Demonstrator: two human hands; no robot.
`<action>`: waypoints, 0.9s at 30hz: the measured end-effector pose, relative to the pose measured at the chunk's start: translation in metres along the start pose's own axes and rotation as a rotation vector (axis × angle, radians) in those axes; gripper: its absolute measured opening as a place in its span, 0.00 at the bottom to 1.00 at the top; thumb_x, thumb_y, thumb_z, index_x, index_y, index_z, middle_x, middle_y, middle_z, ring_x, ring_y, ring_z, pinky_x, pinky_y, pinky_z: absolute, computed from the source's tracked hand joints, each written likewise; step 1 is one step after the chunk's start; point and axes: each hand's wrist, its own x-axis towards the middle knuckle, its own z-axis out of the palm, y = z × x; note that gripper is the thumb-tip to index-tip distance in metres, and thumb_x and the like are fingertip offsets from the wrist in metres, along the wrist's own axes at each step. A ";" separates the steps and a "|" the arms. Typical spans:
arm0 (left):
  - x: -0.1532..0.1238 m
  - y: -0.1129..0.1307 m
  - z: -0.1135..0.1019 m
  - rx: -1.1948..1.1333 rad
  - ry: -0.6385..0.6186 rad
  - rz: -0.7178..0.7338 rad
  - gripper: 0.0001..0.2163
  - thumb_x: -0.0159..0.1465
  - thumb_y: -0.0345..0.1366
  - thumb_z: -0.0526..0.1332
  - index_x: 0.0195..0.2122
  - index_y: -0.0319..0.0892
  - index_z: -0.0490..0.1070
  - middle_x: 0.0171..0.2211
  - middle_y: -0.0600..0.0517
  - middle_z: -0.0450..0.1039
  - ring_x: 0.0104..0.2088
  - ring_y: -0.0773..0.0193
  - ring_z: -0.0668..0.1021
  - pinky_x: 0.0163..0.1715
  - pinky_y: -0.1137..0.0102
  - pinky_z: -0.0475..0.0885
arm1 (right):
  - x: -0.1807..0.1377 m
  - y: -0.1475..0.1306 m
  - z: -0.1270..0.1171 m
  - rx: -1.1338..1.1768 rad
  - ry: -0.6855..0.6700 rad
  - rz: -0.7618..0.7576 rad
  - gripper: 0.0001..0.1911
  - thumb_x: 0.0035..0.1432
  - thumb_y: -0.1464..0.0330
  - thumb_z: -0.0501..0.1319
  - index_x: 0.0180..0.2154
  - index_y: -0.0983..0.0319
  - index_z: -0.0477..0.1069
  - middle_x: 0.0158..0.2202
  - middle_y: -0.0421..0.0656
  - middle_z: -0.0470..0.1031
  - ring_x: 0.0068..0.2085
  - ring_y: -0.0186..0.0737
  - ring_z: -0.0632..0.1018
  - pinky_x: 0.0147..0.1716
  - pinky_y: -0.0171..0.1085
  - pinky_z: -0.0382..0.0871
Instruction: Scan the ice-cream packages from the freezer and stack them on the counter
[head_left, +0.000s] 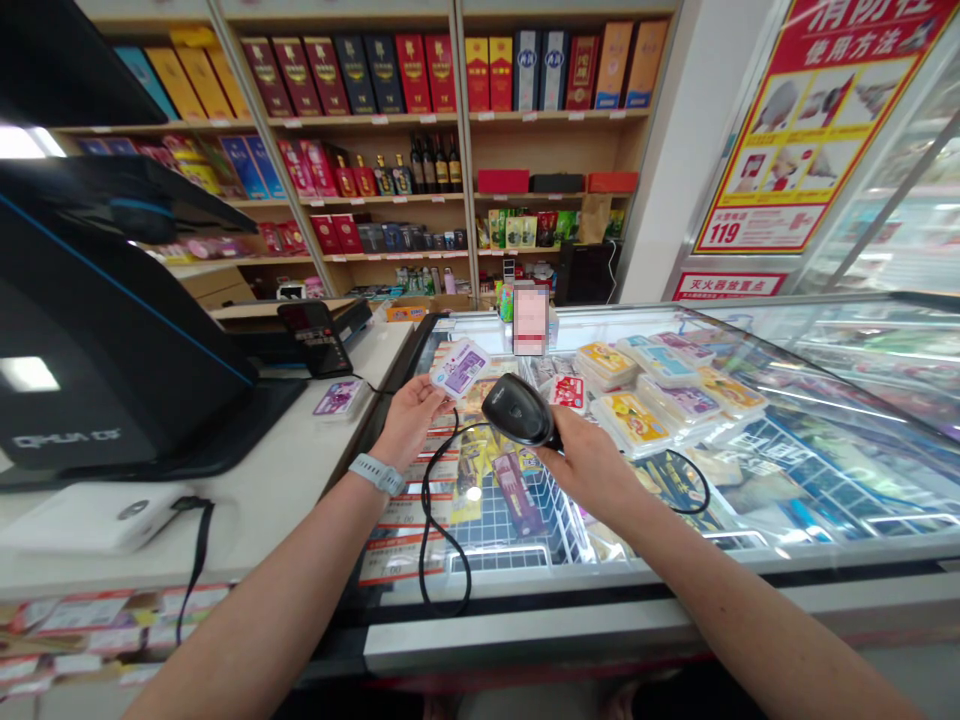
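scanner (517,408) is sitting gripped in the right hand (592,462), nose aiming up-left at the packet (459,368) the left hand (409,420) is pinching just beside it.

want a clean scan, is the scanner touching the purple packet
Apart. The head view shows the scanner in the right hand, just below and right of the packet held by the left hand, with a thin gap between them.

wooden shelves (556,116) | white counter (298,472) | glass-topped freezer (862,560) | red poster (814,130), possibly fire-safety
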 end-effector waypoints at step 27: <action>0.003 -0.005 -0.002 -0.017 -0.008 0.018 0.16 0.53 0.37 0.69 0.41 0.40 0.70 0.42 0.50 0.77 0.42 0.65 0.79 0.50 0.64 0.73 | 0.000 -0.007 0.000 -0.131 -0.083 -0.023 0.19 0.58 0.75 0.58 0.52 0.66 0.64 0.48 0.52 0.74 0.49 0.49 0.74 0.51 0.46 0.66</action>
